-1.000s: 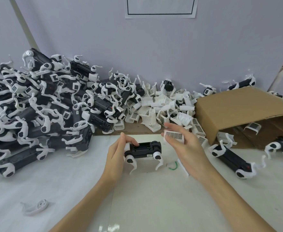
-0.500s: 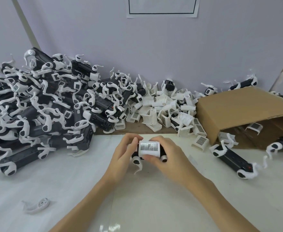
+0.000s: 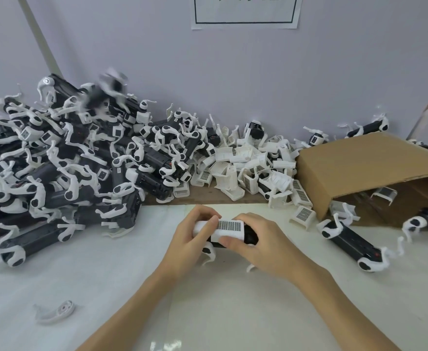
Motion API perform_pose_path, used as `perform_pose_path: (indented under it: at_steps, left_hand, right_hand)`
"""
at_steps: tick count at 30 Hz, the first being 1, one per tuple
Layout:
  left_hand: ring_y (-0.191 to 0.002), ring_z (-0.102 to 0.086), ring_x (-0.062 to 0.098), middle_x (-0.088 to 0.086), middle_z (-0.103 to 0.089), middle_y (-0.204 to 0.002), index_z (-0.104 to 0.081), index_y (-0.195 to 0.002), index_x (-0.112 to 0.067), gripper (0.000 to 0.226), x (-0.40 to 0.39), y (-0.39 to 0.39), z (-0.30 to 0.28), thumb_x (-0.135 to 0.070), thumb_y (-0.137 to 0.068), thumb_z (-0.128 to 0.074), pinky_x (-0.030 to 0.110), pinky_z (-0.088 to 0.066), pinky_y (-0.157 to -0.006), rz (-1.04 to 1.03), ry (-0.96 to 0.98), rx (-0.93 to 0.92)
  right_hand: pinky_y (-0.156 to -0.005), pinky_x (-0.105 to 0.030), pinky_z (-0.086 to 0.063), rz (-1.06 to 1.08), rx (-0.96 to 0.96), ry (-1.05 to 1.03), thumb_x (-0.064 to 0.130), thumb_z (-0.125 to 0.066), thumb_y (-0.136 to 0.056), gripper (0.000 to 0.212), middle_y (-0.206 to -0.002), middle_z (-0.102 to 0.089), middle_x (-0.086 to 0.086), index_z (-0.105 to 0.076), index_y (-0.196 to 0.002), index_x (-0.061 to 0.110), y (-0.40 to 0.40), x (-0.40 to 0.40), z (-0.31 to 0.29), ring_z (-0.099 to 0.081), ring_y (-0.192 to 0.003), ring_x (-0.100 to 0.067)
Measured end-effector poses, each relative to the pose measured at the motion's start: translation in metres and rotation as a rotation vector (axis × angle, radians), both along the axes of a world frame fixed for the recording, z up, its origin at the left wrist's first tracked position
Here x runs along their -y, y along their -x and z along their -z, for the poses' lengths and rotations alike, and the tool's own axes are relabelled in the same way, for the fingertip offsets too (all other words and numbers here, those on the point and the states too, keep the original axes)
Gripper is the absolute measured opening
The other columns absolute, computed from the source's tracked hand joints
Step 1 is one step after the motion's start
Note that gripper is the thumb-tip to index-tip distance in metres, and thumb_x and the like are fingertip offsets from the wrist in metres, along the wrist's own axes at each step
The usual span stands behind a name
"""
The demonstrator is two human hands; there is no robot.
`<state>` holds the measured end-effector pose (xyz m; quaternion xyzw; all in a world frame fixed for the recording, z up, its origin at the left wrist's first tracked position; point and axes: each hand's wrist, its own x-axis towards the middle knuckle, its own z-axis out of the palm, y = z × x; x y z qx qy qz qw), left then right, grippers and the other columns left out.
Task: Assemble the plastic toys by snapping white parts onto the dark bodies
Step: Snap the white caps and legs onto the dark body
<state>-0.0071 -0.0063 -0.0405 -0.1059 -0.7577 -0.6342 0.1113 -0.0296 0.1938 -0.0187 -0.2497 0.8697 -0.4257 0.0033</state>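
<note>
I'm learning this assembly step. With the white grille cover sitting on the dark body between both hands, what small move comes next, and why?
Probably press the white grille cover straight down until it seats. Both the left hand and the right hand already clasp it over the dark body, whose end still shows beyond the cover. Whether it has clicked home cannot be seen.

1. We have one view only: a wide-angle head camera, looking forward and down across the table (image 3: 86, 279) toward the wall (image 3: 258, 77).
2. It sits close: forearms enter from the bottom edge, hands at centre.
3. Wide-angle bending shows at the frame edges.
</note>
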Motion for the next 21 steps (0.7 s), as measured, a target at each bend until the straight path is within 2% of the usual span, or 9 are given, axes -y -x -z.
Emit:
perform_pose_path:
  at_steps: [2,4,6,10,12,15,17,19,21]
  left_hand:
    - [-0.091,-0.066,0.013,-0.003,-0.07,-0.097,-0.067,-0.107,-0.014,0.024,0.0,0.0,0.0,-0.036,-0.1,-0.058,0.022,-0.05,-0.079,0.006,0.007,-0.012]
    - [-0.098,-0.065,0.011,-0.008,-0.069,-0.099,-0.067,-0.108,-0.017,0.021,0.001,0.0,0.0,-0.035,-0.101,-0.058,0.019,-0.048,-0.085,0.004,0.036,-0.027]
    - [-0.104,-0.064,0.009,-0.011,-0.068,-0.103,-0.067,-0.109,-0.02,0.019,0.001,-0.001,-0.001,-0.035,-0.101,-0.057,0.016,-0.045,-0.089,0.008,0.055,-0.035]
    - [-0.112,-0.064,0.01,-0.014,-0.067,-0.11,-0.065,-0.114,-0.025,0.022,0.002,-0.003,0.001,-0.041,-0.1,-0.059,0.025,-0.048,-0.095,0.015,0.066,-0.015]
    - [-0.12,-0.06,0.009,-0.015,-0.063,-0.117,-0.062,-0.119,-0.03,0.023,0.001,-0.004,0.001,-0.043,-0.1,-0.06,0.029,-0.049,-0.099,-0.015,0.103,-0.05]
    - [-0.122,-0.057,0.011,-0.01,-0.06,-0.12,-0.059,-0.12,-0.036,0.026,-0.003,-0.005,-0.002,-0.048,-0.098,-0.063,0.023,-0.052,-0.091,-0.062,0.094,-0.102]
    - [-0.118,-0.059,0.012,-0.009,-0.062,-0.118,-0.059,-0.125,-0.035,0.032,-0.003,-0.005,-0.004,-0.051,-0.098,-0.063,0.017,-0.052,-0.084,-0.056,0.067,-0.105]
    - [-0.121,-0.061,0.014,-0.012,-0.065,-0.121,-0.055,-0.133,-0.032,0.036,0.001,-0.005,-0.004,-0.044,-0.1,-0.064,0.016,-0.047,-0.093,-0.026,0.119,-0.128]
    - [-0.126,-0.06,0.014,-0.014,-0.064,-0.128,-0.053,-0.138,-0.032,0.041,0.005,-0.004,-0.003,-0.039,-0.1,-0.068,0.015,-0.044,-0.099,0.022,0.183,-0.145]
  right_hand:
    - [-0.064,-0.02,-0.05,-0.014,0.041,0.002,0.05,-0.073,-0.093,0.023,-0.091,-0.057,0.013,-0.065,-0.098,0.029,0.0,-0.001,-0.001,-0.059,-0.081,-0.005]
    - [-0.062,-0.017,-0.048,-0.023,0.082,0.051,0.056,-0.061,-0.098,0.039,-0.078,-0.052,0.015,-0.059,-0.085,0.019,0.0,-0.002,-0.001,-0.056,-0.071,-0.006]
    - [-0.059,-0.014,-0.038,-0.002,0.089,0.067,0.059,-0.05,-0.102,0.053,-0.064,-0.044,0.016,-0.045,-0.074,0.015,0.0,-0.004,-0.001,-0.048,-0.058,-0.003]
    - [-0.056,-0.019,-0.032,-0.041,0.158,0.006,0.047,-0.054,-0.106,0.045,-0.06,-0.04,0.016,-0.044,-0.07,0.021,0.005,-0.01,-0.005,-0.04,-0.057,-0.006]
    - [-0.057,-0.021,-0.031,-0.077,0.22,0.057,0.045,-0.056,-0.106,0.043,-0.063,-0.04,0.013,-0.046,-0.071,0.021,0.006,-0.014,-0.007,-0.038,-0.06,-0.009]
    - [-0.062,-0.024,-0.037,-0.084,0.229,0.141,0.038,-0.06,-0.105,0.031,-0.069,-0.044,0.007,-0.058,-0.08,0.02,0.006,-0.016,-0.007,-0.042,-0.063,-0.009]
    - [-0.069,-0.025,-0.05,-0.064,0.213,0.2,0.034,-0.066,-0.102,0.01,-0.08,-0.056,0.007,-0.069,-0.1,0.025,0.005,-0.013,-0.006,-0.053,-0.07,-0.008]
    - [-0.09,-0.023,-0.049,-0.017,0.02,0.099,0.031,-0.072,-0.098,0.02,-0.103,-0.063,0.013,-0.068,-0.117,0.028,0.005,-0.011,-0.002,-0.06,-0.098,-0.004]
    - [-0.103,-0.022,-0.038,0.023,-0.239,-0.044,0.032,-0.075,-0.095,0.033,-0.117,-0.06,0.012,-0.066,-0.125,0.022,0.004,-0.007,0.001,-0.051,-0.117,-0.007]
